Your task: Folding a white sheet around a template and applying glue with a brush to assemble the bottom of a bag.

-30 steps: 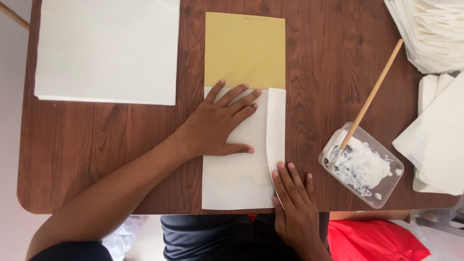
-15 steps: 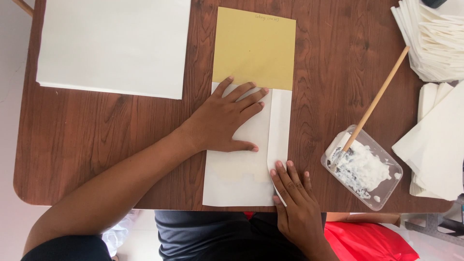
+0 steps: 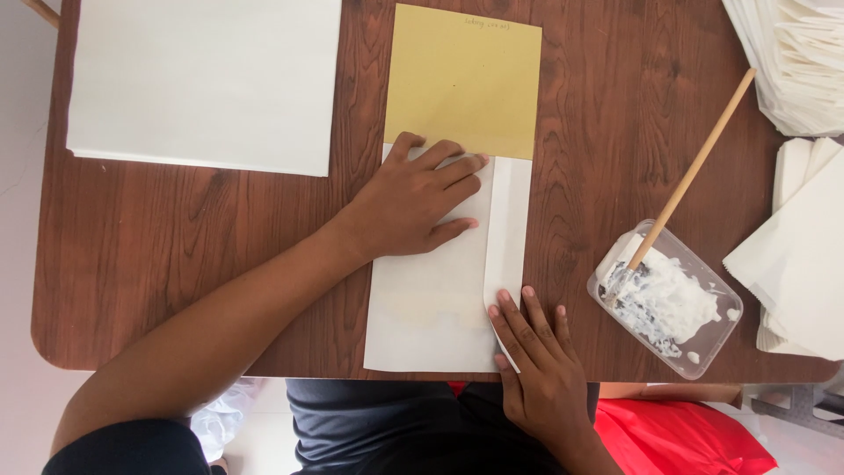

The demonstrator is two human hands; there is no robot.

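Observation:
A white paper sheet (image 3: 431, 308) lies on the brown wooden table (image 3: 176, 246), over the lower part of a yellow card (image 3: 463, 79). Its right edge is folded over into a narrow flap (image 3: 510, 220). My left hand (image 3: 413, 200) lies flat on the upper part of the sheet, fingers spread, pressing it down. My right hand (image 3: 536, 352) rests at the lower right corner, fingertips on the bottom end of the flap. Neither hand grips anything.
A stack of white sheets (image 3: 207, 84) lies at the upper left. On the right, a clear plastic tub of white paste (image 3: 665, 299) holds a wooden-handled brush (image 3: 694, 167). White folded paper items are piled at the right edge (image 3: 791, 255) and upper right corner (image 3: 791, 62).
The view has shifted slightly. Both hands stay in nearly the same places on the sheet, and the flap stays folded.

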